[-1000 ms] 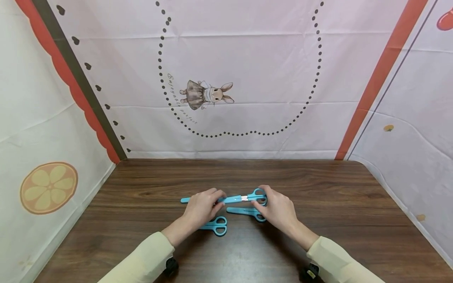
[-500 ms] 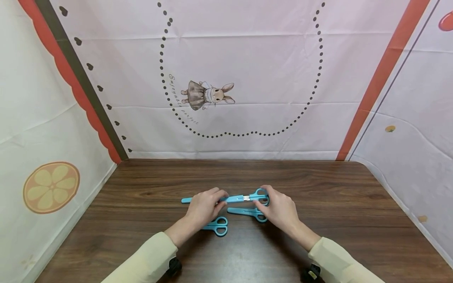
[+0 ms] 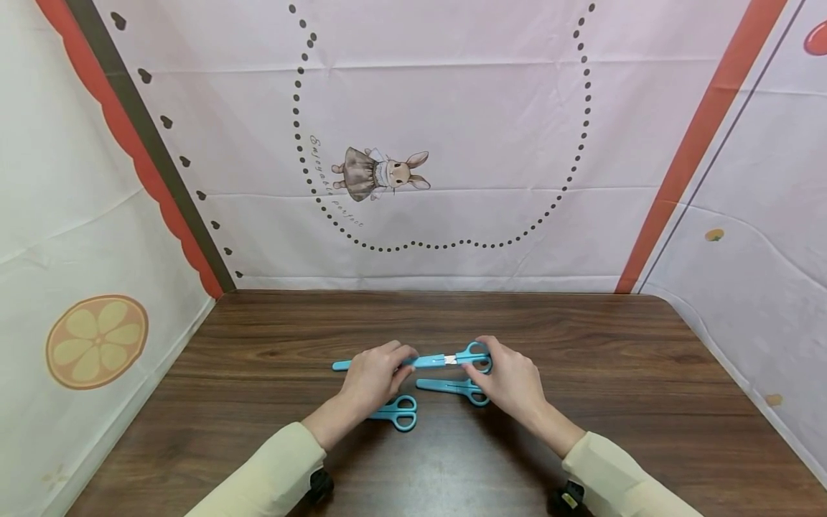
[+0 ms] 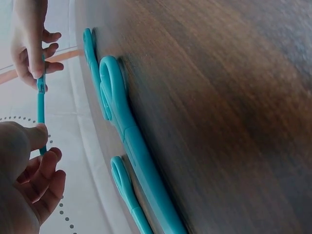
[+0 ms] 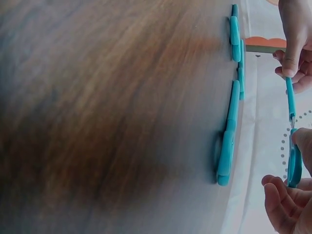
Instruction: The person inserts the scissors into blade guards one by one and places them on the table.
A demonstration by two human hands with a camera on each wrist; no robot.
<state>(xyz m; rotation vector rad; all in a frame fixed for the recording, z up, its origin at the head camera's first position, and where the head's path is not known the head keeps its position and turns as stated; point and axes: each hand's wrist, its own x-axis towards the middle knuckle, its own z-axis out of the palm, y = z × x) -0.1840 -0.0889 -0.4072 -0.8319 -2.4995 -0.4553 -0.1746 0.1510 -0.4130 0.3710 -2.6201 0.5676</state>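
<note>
A pair of light-blue scissors (image 3: 474, 357) is held off the table between the hands, a short silver stretch of blade showing between its handles and its blue blade cover (image 3: 428, 362). My left hand (image 3: 375, 373) pinches the cover between thumb and fingers. At the other end, my right hand (image 3: 512, 380) grips the finger loops. Below them on the table lie covered scissors (image 3: 446, 385), partly behind the right hand. Another pair (image 3: 399, 413) is half hidden by the left wrist. Beyond the left hand pokes the tip of a third pair (image 3: 341, 365), whose handles show in the left wrist view (image 4: 122, 180).
The brown wood-grain table (image 3: 581, 345) carries these scissors near its middle. A printed cloth (image 3: 452, 143) with a rabbit figure hangs at the back, and more cloth stands along both sides.
</note>
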